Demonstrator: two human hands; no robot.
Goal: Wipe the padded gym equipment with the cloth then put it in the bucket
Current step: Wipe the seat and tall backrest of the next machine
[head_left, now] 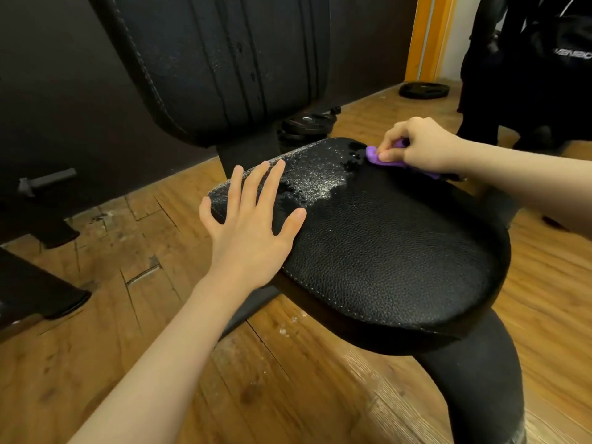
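Note:
A black padded seat (384, 238) fills the middle of the view, with white speckles of spray across its far half. My left hand (253, 216) lies flat on the seat's left edge with the fingers spread. My right hand (419, 145) grips a bunched purple cloth (374, 157) and holds it against the seat's far right corner. Behind the seat rises a black padded backrest (224, 65), also wet with droplets. No bucket is in view.
Worn wooden floor (160, 331) surrounds the machine. Black weight plates (307, 123) sit behind the seat, and another plate (423, 90) lies at the back right. A person in black (528, 75) stands at the right. The black machine frame (38, 283) reaches in from the left.

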